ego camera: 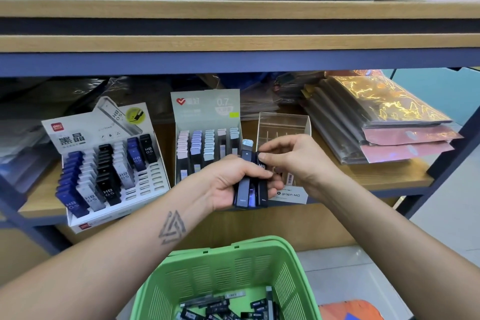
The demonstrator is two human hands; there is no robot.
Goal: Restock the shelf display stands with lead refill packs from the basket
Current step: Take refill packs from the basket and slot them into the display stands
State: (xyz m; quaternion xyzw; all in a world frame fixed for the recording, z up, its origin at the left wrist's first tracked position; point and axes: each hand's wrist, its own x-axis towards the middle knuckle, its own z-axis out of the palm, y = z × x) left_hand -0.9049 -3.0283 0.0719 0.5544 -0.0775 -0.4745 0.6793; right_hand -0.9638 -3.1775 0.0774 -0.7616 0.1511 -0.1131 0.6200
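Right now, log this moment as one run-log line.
left hand: holds bundle of lead refill packs | right hand: pinches one black HB pack from bundle | green basket: packs remain

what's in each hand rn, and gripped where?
Left hand grips a bunch of packs around their middles. Right hand pinches the top end of one black pack in that bunch.

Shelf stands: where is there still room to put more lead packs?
Empty slots show on the right of the Deli HB 0.5 stand. The clear acrylic stand behind the hands looks empty. The middle 0.7 stand is crowded in its left rows, lower on the right.
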